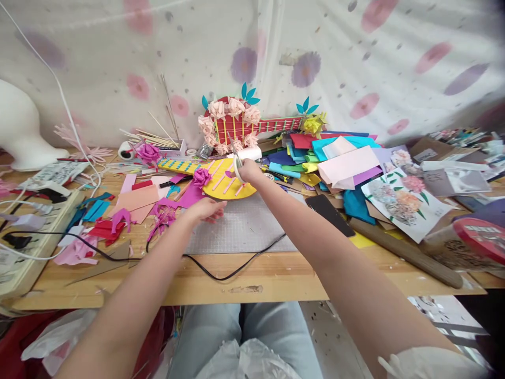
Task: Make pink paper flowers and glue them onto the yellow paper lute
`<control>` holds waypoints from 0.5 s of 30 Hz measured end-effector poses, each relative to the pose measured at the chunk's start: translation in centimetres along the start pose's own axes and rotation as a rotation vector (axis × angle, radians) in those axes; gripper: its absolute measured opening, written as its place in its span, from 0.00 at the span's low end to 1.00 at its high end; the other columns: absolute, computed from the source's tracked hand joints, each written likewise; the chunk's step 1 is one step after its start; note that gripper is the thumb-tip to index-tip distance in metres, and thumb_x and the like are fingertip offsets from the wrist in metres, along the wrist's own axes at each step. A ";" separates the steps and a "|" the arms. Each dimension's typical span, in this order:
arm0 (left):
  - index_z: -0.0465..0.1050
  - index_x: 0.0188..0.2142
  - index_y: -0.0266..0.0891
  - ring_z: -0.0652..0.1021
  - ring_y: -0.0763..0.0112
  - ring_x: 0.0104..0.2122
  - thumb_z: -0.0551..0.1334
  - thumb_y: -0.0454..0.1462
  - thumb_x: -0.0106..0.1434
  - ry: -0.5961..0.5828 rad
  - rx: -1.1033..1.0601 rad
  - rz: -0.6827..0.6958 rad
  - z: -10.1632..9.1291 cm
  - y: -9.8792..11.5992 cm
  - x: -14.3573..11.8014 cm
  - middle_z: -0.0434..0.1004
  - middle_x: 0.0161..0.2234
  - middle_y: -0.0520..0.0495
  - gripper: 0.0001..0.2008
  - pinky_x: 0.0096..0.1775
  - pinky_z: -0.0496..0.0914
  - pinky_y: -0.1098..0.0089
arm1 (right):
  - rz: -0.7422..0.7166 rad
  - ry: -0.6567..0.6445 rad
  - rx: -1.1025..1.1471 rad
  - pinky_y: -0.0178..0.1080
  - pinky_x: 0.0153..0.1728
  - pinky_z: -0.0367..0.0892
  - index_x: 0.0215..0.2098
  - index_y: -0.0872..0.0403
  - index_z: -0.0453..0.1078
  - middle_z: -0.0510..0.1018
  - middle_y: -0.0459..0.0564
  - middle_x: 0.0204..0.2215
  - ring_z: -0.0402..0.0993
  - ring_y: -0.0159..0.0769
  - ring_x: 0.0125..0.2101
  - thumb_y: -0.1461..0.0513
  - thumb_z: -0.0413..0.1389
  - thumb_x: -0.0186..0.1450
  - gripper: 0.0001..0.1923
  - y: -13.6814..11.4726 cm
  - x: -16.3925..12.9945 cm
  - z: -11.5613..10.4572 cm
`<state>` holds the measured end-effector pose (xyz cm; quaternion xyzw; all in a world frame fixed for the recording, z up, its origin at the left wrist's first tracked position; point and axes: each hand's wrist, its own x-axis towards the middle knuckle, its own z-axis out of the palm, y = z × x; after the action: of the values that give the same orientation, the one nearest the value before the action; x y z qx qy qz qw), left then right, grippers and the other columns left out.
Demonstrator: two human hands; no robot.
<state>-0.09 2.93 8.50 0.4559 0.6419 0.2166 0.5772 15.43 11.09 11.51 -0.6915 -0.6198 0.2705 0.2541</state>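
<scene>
My right hand (249, 171) reaches far forward and is closed on a pair of scissors (237, 167) with white handle loops, blades pointing up and away. Under and beside it is a yellow paper-covered guitar (249, 190) with pink strings and a blue-striped neck. A magenta paper rose (202, 178) sits on the guitar's body, and another magenta rose (149, 153) lies at the neck's far end. My left hand (208, 210) hovers near the guitar's lower edge, fingers apart, holding nothing. Below both hands lies a grey gridded cutting mat (236, 229).
A red guitar (276, 125) with peach paper roses leans at the back. Coloured paper sheets (347, 163), a black phone (330, 215) and a wooden stick (406, 252) lie right. Paper scraps (138, 200) and a power strip (39, 242) are left. A black cable (232, 275) crosses the front.
</scene>
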 end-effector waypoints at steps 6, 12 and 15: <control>0.68 0.32 0.37 0.72 0.74 0.26 0.67 0.44 0.50 0.304 0.158 0.315 -3.3 3.5 0.9 0.73 0.30 0.48 0.15 0.24 0.62 0.75 | -0.056 -0.173 0.075 0.33 0.25 0.59 0.26 0.55 0.64 0.69 0.42 0.20 0.65 0.29 0.22 0.56 0.67 0.43 0.20 -0.7 -1.8 -1.3; 0.68 0.33 0.36 0.70 0.79 0.27 0.71 0.39 0.43 0.026 -0.103 0.223 -1.7 4.5 1.5 0.73 0.31 0.50 0.19 0.24 0.58 0.77 | -0.064 -0.299 0.205 0.32 0.22 0.55 0.23 0.55 0.61 0.64 0.38 0.14 0.61 0.26 0.18 0.58 0.67 0.41 0.20 0.0 -2.7 -2.0; 0.67 0.30 0.36 0.68 0.81 0.23 0.73 0.34 0.39 0.023 -0.142 0.200 -1.4 5.1 1.6 0.70 0.25 0.53 0.19 0.22 0.54 0.76 | -0.072 -0.296 0.216 0.32 0.22 0.54 0.23 0.55 0.62 0.64 0.38 0.15 0.62 0.27 0.20 0.59 0.67 0.40 0.20 0.3 -2.7 -2.1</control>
<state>0.38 7.07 12.07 0.4732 0.5828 0.3231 0.5762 16.88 8.33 12.99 -0.5901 -0.6421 0.4250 0.2426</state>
